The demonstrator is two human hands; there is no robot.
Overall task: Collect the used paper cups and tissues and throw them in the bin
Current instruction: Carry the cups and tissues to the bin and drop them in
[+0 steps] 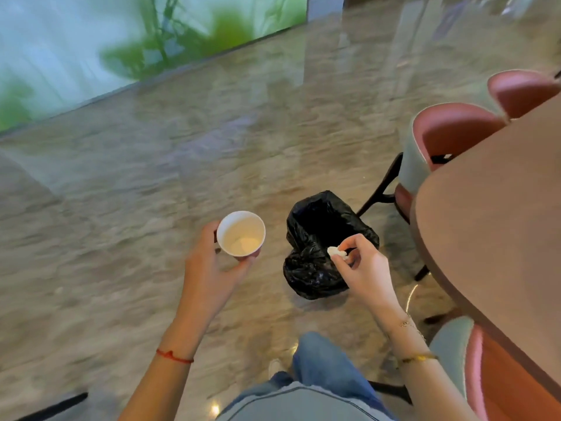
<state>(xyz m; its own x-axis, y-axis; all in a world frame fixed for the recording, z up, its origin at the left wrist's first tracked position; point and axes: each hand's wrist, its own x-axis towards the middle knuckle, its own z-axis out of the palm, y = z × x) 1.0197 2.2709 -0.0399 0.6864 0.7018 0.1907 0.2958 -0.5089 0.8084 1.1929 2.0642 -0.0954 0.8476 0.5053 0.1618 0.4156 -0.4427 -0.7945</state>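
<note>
Jeans (pixel 321 369) at 6 o'clock, bottom edge; one shoe (pixel 274 367) just beside them on the floor (pixel 127 183). No readable writing, brand or label anywhere.

Left wrist at 7 o'clock wears a red string (pixel 174 356). Right wrist at 5 o'clock wears a gold bangle (pixel 417 357) and a thin chain (pixel 408 323) above it.

Left hand (pixel 209 268), just left of centre: grip wrapped round a cup (pixel 241 233), thumb and fingers on its wall. Cup upright, mouth toward the camera, white inside, reddish outside, plain, looks empty. Held over the floor, left of the bin, not above it.

Right hand (pixel 362 268), just right of centre: grip pinched on a tissue (pixel 337 252), a small white wad between thumb and fingertips. Tissue hangs over the bin's near right edge, apart from the liner.

Bin (pixel 321 247) stands on the floor dead centre, between the hands, lined with a black bag, crumpled over the rim. Inside dark; contents can't tell.

Tabletop (pixel 498 214) at 3 o'clock, brown, rounded end, near the bin. Pink chairs (pixel 455 132) tucked along it from 1 to 5 o'clock, black legs.

Far: blurred window (pixel 121 34) at 11 o'clock with green foliage behind.
</note>
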